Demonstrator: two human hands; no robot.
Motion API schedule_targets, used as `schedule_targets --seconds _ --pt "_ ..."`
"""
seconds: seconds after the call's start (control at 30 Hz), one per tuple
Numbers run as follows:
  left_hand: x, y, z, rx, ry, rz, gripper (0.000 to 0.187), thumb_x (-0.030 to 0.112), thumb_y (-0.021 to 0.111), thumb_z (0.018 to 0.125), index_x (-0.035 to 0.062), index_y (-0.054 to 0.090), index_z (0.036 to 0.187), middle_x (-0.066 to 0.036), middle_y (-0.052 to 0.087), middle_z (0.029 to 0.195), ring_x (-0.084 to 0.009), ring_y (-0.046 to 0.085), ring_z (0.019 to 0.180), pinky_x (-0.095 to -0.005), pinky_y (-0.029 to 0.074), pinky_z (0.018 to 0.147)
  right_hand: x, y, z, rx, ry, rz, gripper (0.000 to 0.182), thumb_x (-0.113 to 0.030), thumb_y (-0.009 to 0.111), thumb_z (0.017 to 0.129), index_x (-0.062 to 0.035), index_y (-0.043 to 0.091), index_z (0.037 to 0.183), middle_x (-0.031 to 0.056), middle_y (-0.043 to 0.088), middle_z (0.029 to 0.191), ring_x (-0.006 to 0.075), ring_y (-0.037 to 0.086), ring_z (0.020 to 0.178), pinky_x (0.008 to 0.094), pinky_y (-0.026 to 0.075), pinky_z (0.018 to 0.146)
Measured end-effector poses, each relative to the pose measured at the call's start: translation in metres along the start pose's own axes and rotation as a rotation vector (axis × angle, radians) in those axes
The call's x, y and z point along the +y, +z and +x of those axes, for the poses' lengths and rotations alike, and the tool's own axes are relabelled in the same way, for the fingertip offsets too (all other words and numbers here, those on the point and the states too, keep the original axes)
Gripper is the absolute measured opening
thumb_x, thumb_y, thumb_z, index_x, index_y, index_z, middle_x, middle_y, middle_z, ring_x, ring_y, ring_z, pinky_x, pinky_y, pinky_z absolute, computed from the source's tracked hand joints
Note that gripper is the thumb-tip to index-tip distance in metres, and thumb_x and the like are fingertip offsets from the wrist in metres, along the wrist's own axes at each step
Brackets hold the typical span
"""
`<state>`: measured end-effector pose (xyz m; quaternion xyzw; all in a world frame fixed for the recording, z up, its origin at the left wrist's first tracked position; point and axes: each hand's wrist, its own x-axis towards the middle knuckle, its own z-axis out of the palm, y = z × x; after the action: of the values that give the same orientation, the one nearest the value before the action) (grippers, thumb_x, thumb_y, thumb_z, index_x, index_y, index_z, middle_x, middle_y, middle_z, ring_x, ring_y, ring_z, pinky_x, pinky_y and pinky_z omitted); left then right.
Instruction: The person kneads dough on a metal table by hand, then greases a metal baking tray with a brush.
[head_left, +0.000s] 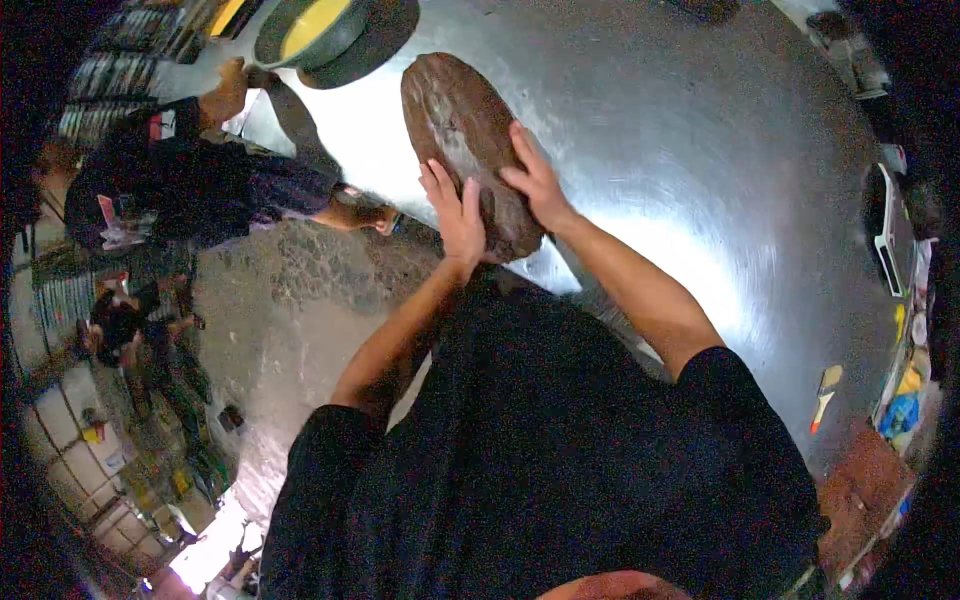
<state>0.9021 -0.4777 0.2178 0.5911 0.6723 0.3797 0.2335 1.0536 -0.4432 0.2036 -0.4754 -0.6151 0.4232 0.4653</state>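
A long brown slab of dough-like material [440,95], dusted with white powder, lies on the shiny metal table [640,120] close to the table's near edge. My left hand [458,215] rests on its lower left part, fingers apart and pointing away from me. On its right side lies my right hand [538,180], with the fingers spread over the edge of the slab. Neither hand is wrapped around anything.
A metal bowl with yellow contents [318,30] stands at the back left. A co-worker [200,180] stands at the left, arms at the table. A brush [826,395] and a brown board [865,490] lie at the right.
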Motion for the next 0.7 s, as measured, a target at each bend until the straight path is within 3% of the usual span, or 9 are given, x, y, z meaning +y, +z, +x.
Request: schedule_targets --seconds 0.1,0.2,0.27,0.33,0.43,0.53,0.57,0.67,0.7 --pt "-0.009 -0.006 0.001 -0.114 -0.025 -0.044 0.063 0.024 0.036 0.099 -0.0067 0.010 0.147 -0.023 0.003 0.156 -0.0406 0.000 0.144 -0.0419 0.001 0.117 0.003 -0.005 -0.007 0.181 -0.066 0.182 0.078 -0.033 0.053 0.087 0.0017 0.019 0.148 0.0199 0.015 0.156 0.0285 0.010 0.145 0.0336 0.006 0.117" --pt "-0.013 -0.004 -0.012 -0.104 0.110 0.085 0.061 0.019 0.036 0.099 -0.0068 0.009 0.147 -0.024 0.000 0.156 -0.0420 0.000 0.143 -0.0424 0.005 0.117 0.000 0.008 -0.011 -0.037 -0.021 0.005 0.085 -0.030 0.061 0.085 0.0036 0.015 0.148 0.0229 0.009 0.156 0.0322 0.006 0.145 0.0362 0.007 0.117" --pt "-0.028 -0.028 0.001 -0.300 0.212 -0.023 0.067 0.024 0.041 0.098 -0.0060 0.006 0.147 -0.025 -0.001 0.155 -0.0407 0.000 0.144 -0.0429 0.006 0.117 -0.004 -0.010 -0.005 -0.016 -0.028 -0.011 0.085 -0.033 0.061 0.085 0.0039 0.016 0.147 0.0235 0.010 0.155 0.0333 0.007 0.145 0.0372 0.008 0.117" --pt "-0.033 -0.018 0.014 -0.274 0.156 0.000 0.068 0.028 0.038 0.099 -0.0058 0.005 0.148 -0.025 0.000 0.155 -0.0390 0.000 0.144 -0.0429 0.005 0.117 -0.007 -0.006 -0.002 0.018 -0.021 -0.014 0.086 -0.035 0.061 0.085 0.0043 0.016 0.147 0.0241 0.010 0.155 0.0344 0.008 0.145 0.0382 0.009 0.117" --pt "-0.026 -0.013 0.001 -0.186 -0.029 0.038 0.069 0.037 0.032 0.101 -0.0048 0.003 0.148 -0.025 0.003 0.155 -0.0356 0.000 0.145 -0.0427 0.003 0.117 -0.016 0.020 -0.008 -0.022 0.065 -0.312 0.076 -0.039 0.047 0.094 0.0043 0.015 0.148 0.0237 0.011 0.155 0.0352 0.007 0.145 0.0395 0.010 0.117" --pt "-0.029 -0.030 0.009 -0.113 0.033 -0.035 0.066 0.035 0.030 0.102 -0.0035 0.004 0.148 -0.024 0.003 0.156 -0.0370 0.001 0.145 -0.0443 0.003 0.116 -0.003 -0.012 0.007 -0.079 -0.014 -0.337 0.076 -0.039 0.046 0.095 0.0036 0.012 0.148 0.0238 0.008 0.155 0.0361 0.005 0.145 0.0401 0.009 0.117" --pt "-0.027 -0.026 0.014 -0.109 0.037 -0.041 0.066 0.035 0.030 0.102 -0.0035 0.004 0.148 -0.024 0.003 0.156 -0.0370 0.001 0.145 -0.0443 0.003 0.116 -0.008 -0.004 0.008 0.152 -0.045 -0.405 0.074 -0.037 0.047 0.094 0.0037 0.016 0.147 0.0254 0.012 0.154 0.0368 0.008 0.144 0.0406 0.010 0.117" --pt "-0.025 -0.010 0.011 -0.131 0.153 0.004 0.060 0.031 0.027 0.102 -0.0018 0.009 0.149 -0.022 0.004 0.156 -0.0393 0.004 0.144 -0.0462 0.003 0.116 -0.011 0.019 0.014 -0.012 0.039 -0.369 0.073 -0.032 0.051 0.092 0.0075 0.020 0.145 0.0280 0.019 0.151 0.0409 0.015 0.142 0.0429 0.016 0.116" --pt "-0.029 -0.018 0.016 -0.209 0.079 -0.075 0.060 0.030 0.029 0.102 -0.0018 0.010 0.149 -0.023 0.005 0.156 -0.0406 0.004 0.144 -0.0465 0.004 0.116 0.007 0.016 0.022 -0.059 -0.033 -0.438 0.072 -0.032 0.050 0.092 0.0076 0.020 0.145 0.0284 0.020 0.151 0.0411 0.016 0.142 0.0423 0.017 0.116"
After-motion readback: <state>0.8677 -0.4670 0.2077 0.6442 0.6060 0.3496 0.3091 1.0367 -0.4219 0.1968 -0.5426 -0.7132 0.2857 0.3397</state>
